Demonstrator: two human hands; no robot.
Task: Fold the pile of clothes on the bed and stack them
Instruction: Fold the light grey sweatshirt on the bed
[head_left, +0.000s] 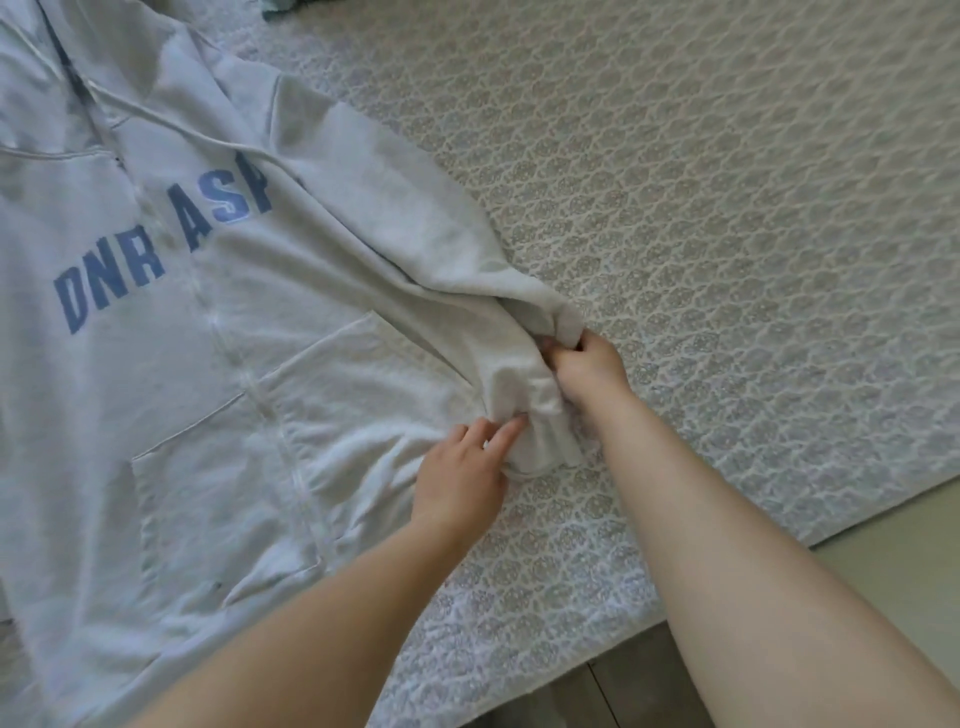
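— Spreading across the patterned bedspread (727, 208), the pale grey hoodie (171, 364) lies front up, blue lettering (161, 249) and zip showing, its kangaroo pocket (311, 415) nearest us. That is the garment we are working on, is it?

— It is, and we are at the sleeve. Our left hand (462, 467) rests on the hem corner with fingers stretched fairly straight, the tips touching the bunched cloth; it pins more than it grips. Just to the right, the sleeve (415, 260) runs down from the shoulder and ends in a crumpled cuff (540, 410).

— And the other hand?

— Our right hand (587, 369) has its fingers curled round the cuff end of the sleeve, pinching a fold of it at the hoodie's right edge.

— So which step do we call this?

— Straightening the sleeve before folding it in, we judge. Next the sleeve needs pulling flat and carrying leftward across the chest, while the left hand holds the body steady.

— Any stack yet?

— None in view; only a scrap of darker fabric (280, 6) at the top edge, and a strip of floor (883, 545) beyond the bed's corner.
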